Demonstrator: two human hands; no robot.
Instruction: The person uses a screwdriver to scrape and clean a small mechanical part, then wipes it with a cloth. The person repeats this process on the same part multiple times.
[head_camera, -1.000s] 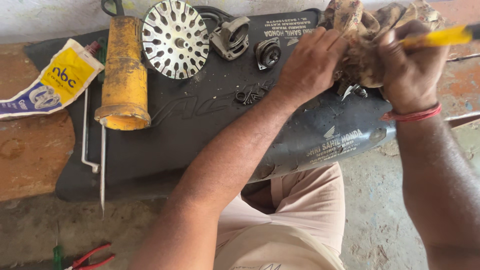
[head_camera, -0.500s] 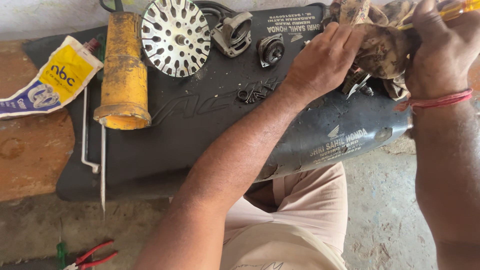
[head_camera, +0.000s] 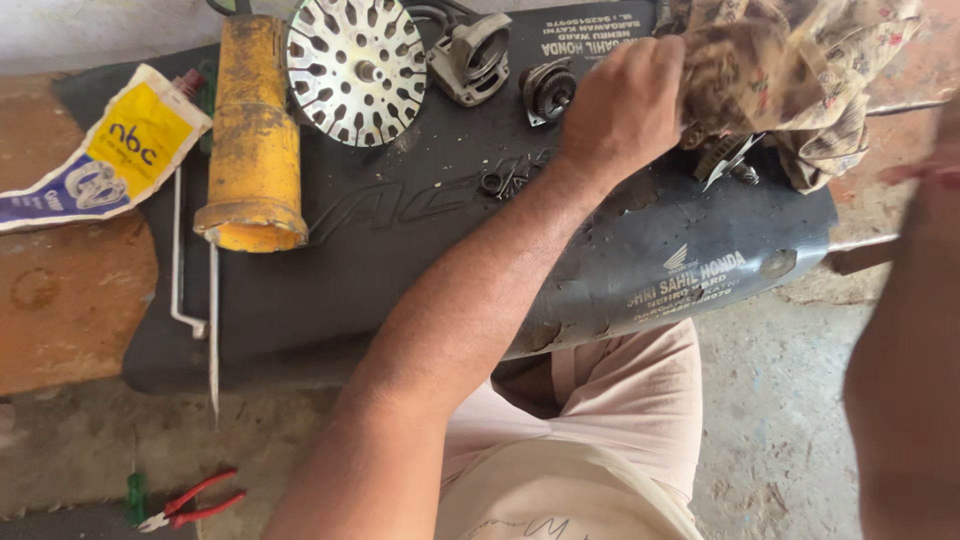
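Observation:
My left hand (head_camera: 625, 105) is closed on a patterned brown rag (head_camera: 790, 70) at the top right, over the black padded seat (head_camera: 400, 260) that serves as a work surface. A small shiny metal part (head_camera: 725, 160) sticks out from under the rag. Of my right arm only a blurred forearm (head_camera: 905, 400) and a red wrist band (head_camera: 925, 172) show at the right edge; the hand itself is outside the picture.
On the seat lie a yellow cylinder (head_camera: 250, 130), a perforated metal disc (head_camera: 357, 68), a grey housing (head_camera: 470, 60), a round black part (head_camera: 548, 92) and small loose bits (head_camera: 500, 182). Thin rods (head_camera: 212, 340) hang off its left edge. A yellow-and-blue tube (head_camera: 110, 150) and red pliers (head_camera: 190, 498) lie nearby.
My right hand, which held a yellow-handled tool at the rag, has swung right and out of view. My left hand stays gripping the rag.

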